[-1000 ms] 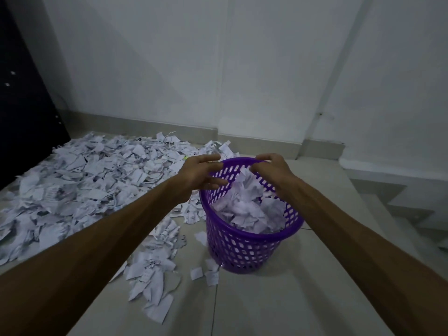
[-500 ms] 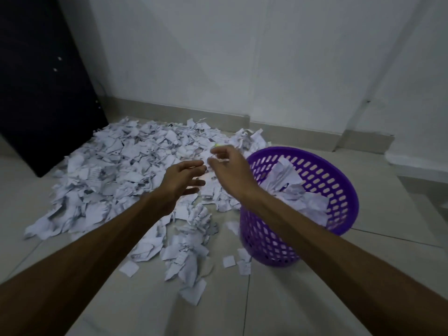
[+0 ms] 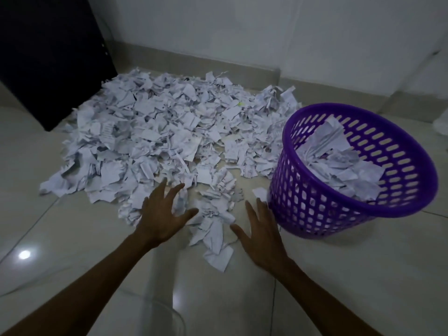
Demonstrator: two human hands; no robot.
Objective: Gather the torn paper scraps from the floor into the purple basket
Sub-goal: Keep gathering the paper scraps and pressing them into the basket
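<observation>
A wide heap of torn white paper scraps (image 3: 169, 132) covers the tiled floor ahead. A smaller clump of scraps (image 3: 213, 221) lies nearest me, between my hands. My left hand (image 3: 164, 214) is spread open with straight fingers at the clump's left side. My right hand (image 3: 261, 236) is open too, palm down at the clump's right side, just left of the purple basket (image 3: 303, 204). The basket stands on the floor at the right, partly filled with scraps (image 3: 339, 166). Neither hand holds anything.
A dark door or cabinet (image 3: 48, 57) stands at the back left beside the heap. A white wall with a skirting board (image 3: 218, 61) runs behind. Bare tiles (image 3: 218, 299) lie under my forearms and to the basket's right.
My hands left the basket's rim, swung left and came down low to the floor, fingers now spread either side of the near clump. The view tilted down and left.
</observation>
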